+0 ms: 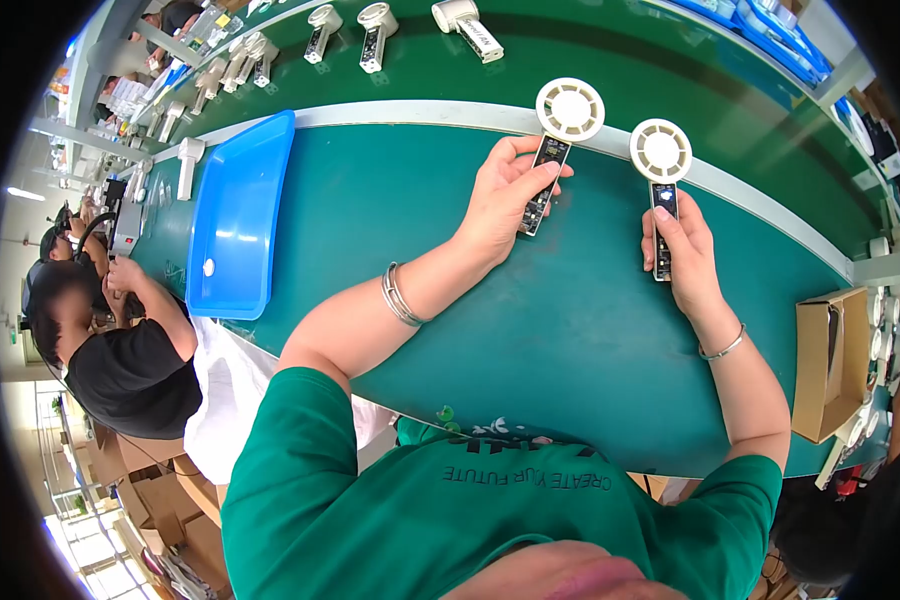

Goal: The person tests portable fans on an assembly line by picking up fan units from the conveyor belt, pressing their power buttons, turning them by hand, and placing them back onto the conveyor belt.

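Observation:
My left hand is closed around the handle of a white handheld fan, its thumb lying over the dark circuit board in the handle. A second white handheld fan is gripped in my right hand, thumb on the front of its handle, where a small bright spot shows on the board. Both fans are held upright above the green work mat, with their round slotted heads pointing away from me. The fingers behind each handle are partly hidden.
Several more fans, one of them a white fan, lie on the green shelf beyond. A blue tray is at left, a cardboard box at right. Another person works at the far left. Blue bins sit at upper right.

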A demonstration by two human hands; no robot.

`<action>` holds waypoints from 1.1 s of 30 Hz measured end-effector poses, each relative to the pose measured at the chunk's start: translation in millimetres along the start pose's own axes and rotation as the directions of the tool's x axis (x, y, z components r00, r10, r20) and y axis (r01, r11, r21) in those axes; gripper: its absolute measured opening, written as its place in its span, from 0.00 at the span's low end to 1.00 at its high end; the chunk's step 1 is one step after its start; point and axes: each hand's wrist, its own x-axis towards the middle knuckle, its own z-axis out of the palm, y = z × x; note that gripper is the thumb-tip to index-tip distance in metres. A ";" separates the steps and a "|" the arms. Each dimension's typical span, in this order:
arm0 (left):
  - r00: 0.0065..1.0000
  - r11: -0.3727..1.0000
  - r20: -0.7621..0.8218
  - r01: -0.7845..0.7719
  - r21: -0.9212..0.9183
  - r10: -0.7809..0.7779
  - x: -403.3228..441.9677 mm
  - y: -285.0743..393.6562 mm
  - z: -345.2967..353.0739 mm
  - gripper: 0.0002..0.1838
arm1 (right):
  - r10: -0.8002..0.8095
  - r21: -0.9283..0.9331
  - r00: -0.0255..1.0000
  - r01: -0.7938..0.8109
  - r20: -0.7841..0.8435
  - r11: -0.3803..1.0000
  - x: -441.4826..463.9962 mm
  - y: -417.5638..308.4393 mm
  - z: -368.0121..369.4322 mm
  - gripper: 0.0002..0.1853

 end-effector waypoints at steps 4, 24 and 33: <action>1.000 1.000 -0.015 -0.007 -0.012 0.007 0.5 -1.4 0.7 0.19 | -0.012 -0.014 1.000 0.013 0.018 1.000 -0.3 -0.2 -1.6 0.19; 1.000 0.999 -0.031 0.000 -0.052 -0.002 -0.3 -0.5 2.5 0.20 | -0.035 -0.041 0.997 0.038 0.065 0.998 -2.5 0.2 -2.4 0.21; 0.999 0.999 -0.043 0.004 -0.047 -0.006 -0.3 -1.2 3.2 0.19 | -0.018 -0.053 0.998 0.022 0.064 0.998 -2.9 -0.6 -2.4 0.22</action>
